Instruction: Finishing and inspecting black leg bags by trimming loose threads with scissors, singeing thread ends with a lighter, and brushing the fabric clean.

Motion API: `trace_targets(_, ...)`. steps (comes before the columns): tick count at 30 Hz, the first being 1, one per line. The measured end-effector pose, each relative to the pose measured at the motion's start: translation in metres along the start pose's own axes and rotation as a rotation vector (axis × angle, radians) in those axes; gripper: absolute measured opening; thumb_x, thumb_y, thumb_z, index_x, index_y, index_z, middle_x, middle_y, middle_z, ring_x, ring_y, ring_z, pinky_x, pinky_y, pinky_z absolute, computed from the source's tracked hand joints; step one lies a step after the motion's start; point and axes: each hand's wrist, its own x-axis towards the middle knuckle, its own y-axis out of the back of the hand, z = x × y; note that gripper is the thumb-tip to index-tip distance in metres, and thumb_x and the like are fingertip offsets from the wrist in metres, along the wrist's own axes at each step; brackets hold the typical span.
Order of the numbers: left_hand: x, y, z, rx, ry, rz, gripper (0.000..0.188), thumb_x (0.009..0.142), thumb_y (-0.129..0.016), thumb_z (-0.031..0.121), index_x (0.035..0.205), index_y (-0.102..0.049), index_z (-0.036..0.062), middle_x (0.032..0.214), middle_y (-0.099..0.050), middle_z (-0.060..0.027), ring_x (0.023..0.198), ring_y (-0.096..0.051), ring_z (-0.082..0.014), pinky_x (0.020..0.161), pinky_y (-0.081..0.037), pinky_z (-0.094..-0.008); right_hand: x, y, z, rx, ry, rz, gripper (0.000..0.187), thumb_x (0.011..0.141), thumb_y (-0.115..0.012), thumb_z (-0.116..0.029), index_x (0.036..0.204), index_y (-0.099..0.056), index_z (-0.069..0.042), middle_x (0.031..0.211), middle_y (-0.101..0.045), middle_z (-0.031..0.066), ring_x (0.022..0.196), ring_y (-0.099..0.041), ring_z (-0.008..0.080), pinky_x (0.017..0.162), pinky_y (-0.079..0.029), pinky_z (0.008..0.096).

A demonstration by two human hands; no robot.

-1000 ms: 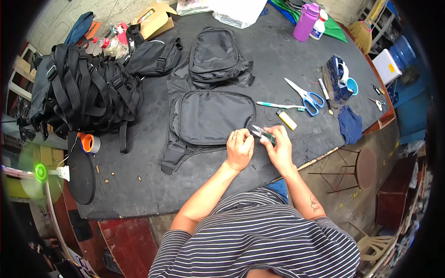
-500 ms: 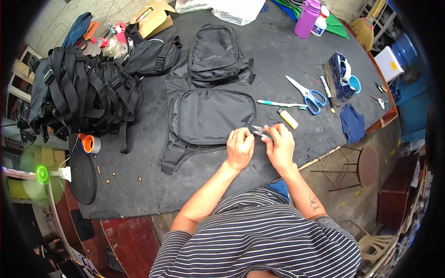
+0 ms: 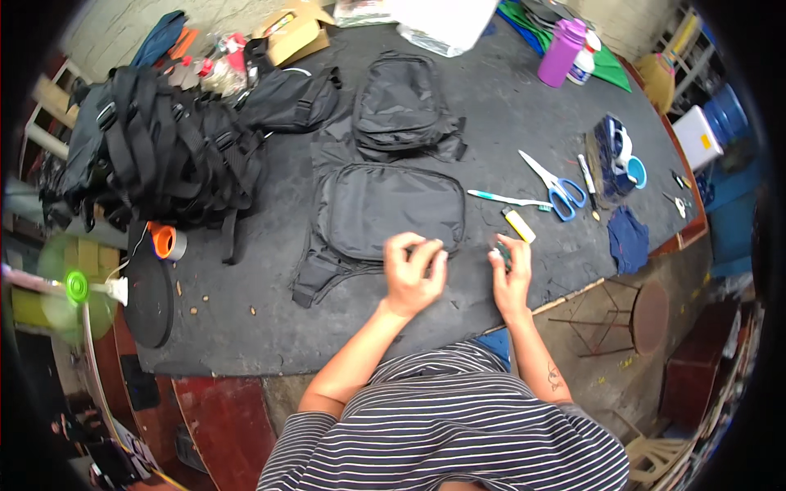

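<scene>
In the middle of the table lies a flat black fabric bag (image 3: 393, 211) with a rounded, zip-edged panel. My left hand (image 3: 412, 277) is over its near right edge, fingers curled and thumb close to the fingertips; anything pinched there is too small to make out. To the right, my right hand (image 3: 512, 277) is closed around small thread snips (image 3: 503, 255), of which only a dark green part shows between thumb and fingers. A yellow lighter (image 3: 518, 225) lies just beyond that hand. Behind it are a toothbrush (image 3: 509, 200) and blue-handled scissors (image 3: 557, 188).
Piled black strapped bags (image 3: 155, 155) fill the left side, beside an orange tape roll (image 3: 166, 242). A second black bag (image 3: 405, 102) lies farther back. At right are a marker (image 3: 588, 176), a navy cloth (image 3: 628, 240) and a purple bottle (image 3: 562, 53). A fan (image 3: 76, 286) spins at left.
My hands have drawn apart: the left slightly left, the right to the right and a little down. The snips' silver blades, visible before between the hands, no longer show. The whole view has shifted slightly.
</scene>
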Motion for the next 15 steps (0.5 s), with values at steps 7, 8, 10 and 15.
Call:
trace_targets(7,0.053,0.103,-0.143,-0.464,1.108,0.255,0.035,0.086,-0.052,0.014,0.121,-0.051,0.0074,0.115,-0.052,-0.0090,0.101,-0.050,-0.0234,0.086,-0.040,-0.0392,-0.001,0.000,0.014,0.133,-0.116,0.025,0.027,0.088,-0.058,-0.016,0.108,-0.054,0.000,0.099,-0.053,0.0106,0.093,-0.053,0.0198,0.083,-0.042,0.0293)
trace_targets(8,0.055,0.111,-0.151,-0.703,1.261,0.199,0.037,0.088,-0.051,0.021,0.123,-0.049,0.0086,0.117,-0.052,-0.0137,0.100,-0.052,-0.0270,0.086,-0.041,-0.0435,-0.001,0.000,0.018,0.143,-0.123,0.018,0.026,0.088,-0.058,-0.016,0.107,-0.055,0.000,0.100,-0.053,0.0107,0.094,-0.052,0.0198,0.084,-0.041,0.0296)
trace_targets(10,0.044,0.121,-0.181,-0.988,1.332,0.120,0.047,0.088,-0.055,0.028,0.128,-0.043,0.0053,0.110,-0.057,-0.0169,0.093,-0.056,-0.0315,0.085,-0.046,-0.0441,-0.002,-0.001,0.018,0.192,-0.117,-0.002,0.025,0.088,-0.057,-0.016,0.107,-0.055,0.000,0.102,-0.053,0.0103,0.094,-0.052,0.0193,0.086,-0.041,0.0298)
trace_targets(15,0.060,0.115,-0.121,-1.048,1.258,-0.129,0.045,0.086,-0.060,0.036,0.111,-0.056,-0.0019,0.110,-0.061,-0.0111,0.104,-0.056,-0.0199,0.088,-0.045,-0.0328,-0.004,-0.001,0.022,0.238,-0.136,0.005,0.026,0.088,-0.058,-0.017,0.107,-0.055,0.001,0.102,-0.054,0.0087,0.094,-0.051,0.0174,0.086,-0.040,0.0289)
